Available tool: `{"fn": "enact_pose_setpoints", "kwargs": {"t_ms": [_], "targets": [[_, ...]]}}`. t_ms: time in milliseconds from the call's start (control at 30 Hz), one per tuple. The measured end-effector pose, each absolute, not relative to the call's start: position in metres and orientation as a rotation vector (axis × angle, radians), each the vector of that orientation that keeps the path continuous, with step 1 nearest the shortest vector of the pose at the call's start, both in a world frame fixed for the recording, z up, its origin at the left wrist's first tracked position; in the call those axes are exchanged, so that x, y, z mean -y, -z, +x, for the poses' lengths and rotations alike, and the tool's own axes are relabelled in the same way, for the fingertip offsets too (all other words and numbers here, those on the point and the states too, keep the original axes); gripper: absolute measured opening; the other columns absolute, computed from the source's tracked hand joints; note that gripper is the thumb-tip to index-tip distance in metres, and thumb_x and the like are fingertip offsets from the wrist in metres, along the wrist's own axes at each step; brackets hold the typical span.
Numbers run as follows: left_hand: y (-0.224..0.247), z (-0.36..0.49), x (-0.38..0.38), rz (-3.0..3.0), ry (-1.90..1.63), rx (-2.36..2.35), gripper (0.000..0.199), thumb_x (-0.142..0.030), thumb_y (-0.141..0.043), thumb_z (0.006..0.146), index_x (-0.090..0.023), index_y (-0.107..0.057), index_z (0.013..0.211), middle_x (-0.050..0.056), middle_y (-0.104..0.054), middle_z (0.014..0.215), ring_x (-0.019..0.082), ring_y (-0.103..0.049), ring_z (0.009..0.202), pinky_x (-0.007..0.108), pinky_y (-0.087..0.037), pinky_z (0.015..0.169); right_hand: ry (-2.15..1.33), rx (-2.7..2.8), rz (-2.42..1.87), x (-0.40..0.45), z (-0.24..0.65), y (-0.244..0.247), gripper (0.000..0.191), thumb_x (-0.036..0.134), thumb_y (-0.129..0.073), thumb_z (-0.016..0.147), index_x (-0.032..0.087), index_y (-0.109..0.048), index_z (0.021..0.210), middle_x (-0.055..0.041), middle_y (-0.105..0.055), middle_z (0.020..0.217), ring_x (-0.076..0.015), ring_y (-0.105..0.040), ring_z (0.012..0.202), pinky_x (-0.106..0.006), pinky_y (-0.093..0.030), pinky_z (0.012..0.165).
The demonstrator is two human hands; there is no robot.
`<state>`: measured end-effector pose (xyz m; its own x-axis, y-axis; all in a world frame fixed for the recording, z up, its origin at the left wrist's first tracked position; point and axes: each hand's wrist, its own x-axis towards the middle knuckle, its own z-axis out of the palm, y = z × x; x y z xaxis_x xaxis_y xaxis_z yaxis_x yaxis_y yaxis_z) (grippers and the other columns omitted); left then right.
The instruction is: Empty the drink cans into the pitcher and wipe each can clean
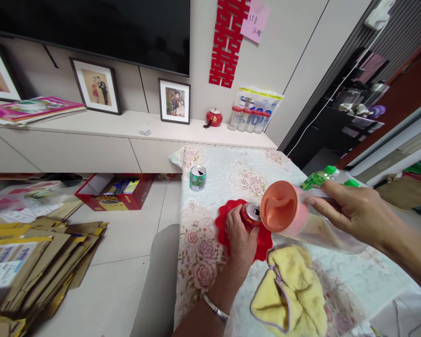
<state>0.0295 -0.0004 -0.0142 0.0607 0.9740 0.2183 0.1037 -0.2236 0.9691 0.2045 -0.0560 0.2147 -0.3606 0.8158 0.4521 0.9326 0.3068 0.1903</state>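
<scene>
My left hand [239, 234] is wrapped round a red drink can [248, 213] with an opened top. The can stands tilted a little over a red scalloped plate [264, 245]. In my right hand [351, 210] is the handle of a clear pitcher [319, 227] with an orange lid [279, 206]. The pitcher is tipped sideways, its lid end close to the can's top. Whether any liquid runs between them I cannot tell. A crumpled yellow cloth [294, 290] lies just in front of the plate. Beyond the plate, to the left, stands a green and silver can [198, 178].
A floral cloth [199, 248] covers the table. Green-capped bottles [317, 178] stand behind the pitcher. On the cabinet are picture frames [175, 102], a red pot [214, 117] and several glass jars [247, 120]. Flattened cardboard [56, 257] and a red box [115, 193] lie on the floor.
</scene>
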Motion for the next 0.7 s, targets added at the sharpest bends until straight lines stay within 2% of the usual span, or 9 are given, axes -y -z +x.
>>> {"fn": "enact_pose_setpoints", "kwargs": {"t_ms": [367, 700], "targets": [[0.0156, 0.0305, -0.0002, 1.47, -1.293, -1.141, 0.066, -0.008, -0.076, 0.076, -0.027, -0.055, 0.136, 0.011, -0.063, 0.136, 0.036, -0.057, 0.134, 0.06, -0.046, 0.117, 0.763, 2.352, -1.542, 0.0552, 0.2019, -0.2161, 0.05, 0.052, -0.042, 0.113, 0.025, -0.039, 0.071, 0.0087, -0.037, 0.05, -0.0078, -0.038, 0.038, -0.024, -0.03, 0.042], [0.0147, 0.0303, 0.0002, 1.49, -1.284, -1.143, 0.066, -0.007, -0.075, 0.077, -0.026, -0.054, 0.137, 0.012, -0.063, 0.137, 0.035, -0.057, 0.134, 0.06, -0.046, 0.117, 0.729, 2.349, -1.57, 0.0566, 0.2027, -0.2159, 0.052, 0.055, -0.042, 0.112, 0.025, -0.039, 0.07, 0.0073, -0.039, 0.049, -0.0088, -0.04, 0.037, -0.025, -0.03, 0.042]]}}
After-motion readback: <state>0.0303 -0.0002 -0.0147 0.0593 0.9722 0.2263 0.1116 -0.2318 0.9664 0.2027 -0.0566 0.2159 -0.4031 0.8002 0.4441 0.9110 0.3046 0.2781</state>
